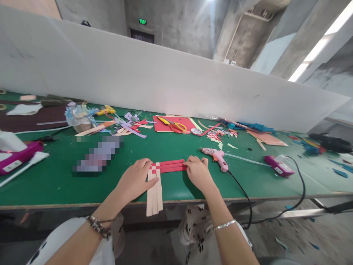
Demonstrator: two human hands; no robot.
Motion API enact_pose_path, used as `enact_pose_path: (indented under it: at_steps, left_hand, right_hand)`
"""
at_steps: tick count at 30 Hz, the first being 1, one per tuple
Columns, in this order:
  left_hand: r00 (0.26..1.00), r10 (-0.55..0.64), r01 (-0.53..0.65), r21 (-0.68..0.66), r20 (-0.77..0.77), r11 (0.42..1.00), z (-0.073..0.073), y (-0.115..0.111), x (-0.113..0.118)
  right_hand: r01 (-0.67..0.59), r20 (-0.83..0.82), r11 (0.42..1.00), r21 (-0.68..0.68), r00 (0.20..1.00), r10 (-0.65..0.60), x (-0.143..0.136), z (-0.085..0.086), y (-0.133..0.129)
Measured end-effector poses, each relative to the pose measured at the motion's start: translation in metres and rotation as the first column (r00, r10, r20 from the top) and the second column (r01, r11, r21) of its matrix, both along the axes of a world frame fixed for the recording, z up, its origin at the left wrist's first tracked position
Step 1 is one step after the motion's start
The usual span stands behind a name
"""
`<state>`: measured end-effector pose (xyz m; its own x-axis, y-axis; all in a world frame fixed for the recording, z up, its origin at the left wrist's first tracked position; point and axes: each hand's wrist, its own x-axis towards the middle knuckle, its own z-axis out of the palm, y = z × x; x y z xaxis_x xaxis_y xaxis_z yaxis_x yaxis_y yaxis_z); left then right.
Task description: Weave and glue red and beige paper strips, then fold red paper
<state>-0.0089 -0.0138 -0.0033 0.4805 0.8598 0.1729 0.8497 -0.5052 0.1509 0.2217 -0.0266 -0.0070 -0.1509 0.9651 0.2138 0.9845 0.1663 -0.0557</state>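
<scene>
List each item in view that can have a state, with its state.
Red and beige paper strips: woven at one corner, unwoven beyond
Left hand: at the woven corner
Right hand: at the red ends
Pink plastic glue gun: lying unheld, cord attached
Yellow-and-red scissors: unheld, on red sheet; blade opening unclear

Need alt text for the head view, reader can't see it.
Two bare hands, left and right, hold a small weave of red strips and cream strips at the near edge of a green table. A pink glue gun lies to the right; scissors rest on red sheets behind.
</scene>
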Motion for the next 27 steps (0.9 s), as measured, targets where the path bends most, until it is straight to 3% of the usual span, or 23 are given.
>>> enact_pose_path:
  at_steps: [9, 16, 19, 23, 27]
  left_hand:
    - [0.998, 0.013, -0.012, -0.014, 0.056, 1.0, -0.001, 0.005, 0.0]
    - [0.967, 0.11, -0.078, -0.144, 0.231, 0.987, 0.009, 0.005, 0.006]
    - [0.896, 0.152, -0.031, -0.285, 0.417, 0.958, 0.013, 0.006, 0.008]
    - [0.714, 0.205, 0.138, -0.421, 0.669, 0.896, 0.017, 0.01, 0.007]
    - [0.679, 0.209, 0.161, -0.42, 0.704, 0.893, 0.026, 0.01, 0.006]
  right_hand:
    - [0.009, -0.119, 0.995, 0.096, 0.993, 0.002, 0.004, -0.003, -0.001]
    - [0.203, -0.419, 0.938, 0.281, 0.905, -0.07, 0.001, 0.007, -0.004]
    - [0.231, -0.499, 0.936, 0.264, 0.863, -0.072, 0.0, 0.003, -0.001]
    - [0.186, -0.622, 0.951, 0.245, 0.783, 0.008, -0.004, -0.003, 0.002]
    - [0.049, -0.631, 0.96, 0.277, 0.762, 0.143, -0.015, 0.0, 0.003]
